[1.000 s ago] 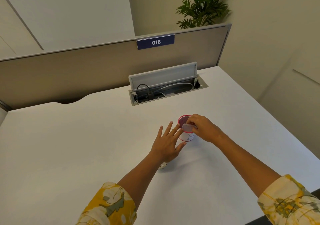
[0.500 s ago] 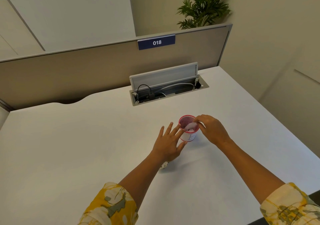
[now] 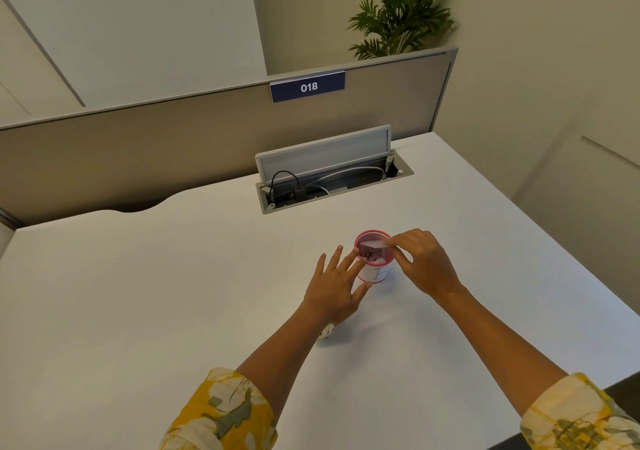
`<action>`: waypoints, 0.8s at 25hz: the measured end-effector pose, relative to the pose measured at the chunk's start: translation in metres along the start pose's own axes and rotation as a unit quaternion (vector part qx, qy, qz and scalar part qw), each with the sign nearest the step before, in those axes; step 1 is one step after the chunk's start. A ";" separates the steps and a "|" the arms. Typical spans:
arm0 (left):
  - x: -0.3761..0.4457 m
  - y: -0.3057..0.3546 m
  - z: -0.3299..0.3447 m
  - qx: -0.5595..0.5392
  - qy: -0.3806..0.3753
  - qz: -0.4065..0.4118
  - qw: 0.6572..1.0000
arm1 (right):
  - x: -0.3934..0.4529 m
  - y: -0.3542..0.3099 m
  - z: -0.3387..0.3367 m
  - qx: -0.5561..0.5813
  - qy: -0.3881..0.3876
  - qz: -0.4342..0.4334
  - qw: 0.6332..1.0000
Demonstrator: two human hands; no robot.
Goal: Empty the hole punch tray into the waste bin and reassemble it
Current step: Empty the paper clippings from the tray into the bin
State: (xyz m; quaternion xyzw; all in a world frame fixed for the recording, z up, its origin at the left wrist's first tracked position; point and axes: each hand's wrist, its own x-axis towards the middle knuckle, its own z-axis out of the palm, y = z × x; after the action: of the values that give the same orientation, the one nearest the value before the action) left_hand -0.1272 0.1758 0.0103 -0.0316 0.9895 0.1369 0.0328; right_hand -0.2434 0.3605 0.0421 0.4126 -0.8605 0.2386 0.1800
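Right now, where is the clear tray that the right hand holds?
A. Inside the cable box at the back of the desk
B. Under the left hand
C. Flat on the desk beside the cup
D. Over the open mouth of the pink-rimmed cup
D: the right hand pinches the tray across the mouth of the cup, while the left hand rests open against the cup's side.

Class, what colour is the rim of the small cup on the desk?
Pink-red, on the small white paper cup, seen best in the head view.
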 end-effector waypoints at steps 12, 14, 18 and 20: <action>0.000 0.001 -0.003 0.013 -0.001 0.001 1.000 | -0.010 -0.010 0.001 0.002 0.059 -0.030 0.998; 0.000 0.002 -0.004 0.016 -0.004 0.001 1.000 | -0.009 -0.012 -0.001 0.012 0.050 -0.006 0.999; -0.001 0.003 -0.010 0.029 -0.016 0.002 0.999 | -0.009 -0.017 -0.001 0.094 0.058 0.121 0.987; -0.001 0.004 -0.012 0.043 -0.020 0.008 0.999 | -0.006 -0.019 -0.002 0.187 0.098 0.252 0.944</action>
State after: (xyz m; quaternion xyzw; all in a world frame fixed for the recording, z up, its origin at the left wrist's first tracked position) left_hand -0.1269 0.1765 0.0232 -0.0194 0.9939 0.0946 0.0528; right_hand -0.2244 0.3549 0.0463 0.1829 -0.8543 0.4724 0.1165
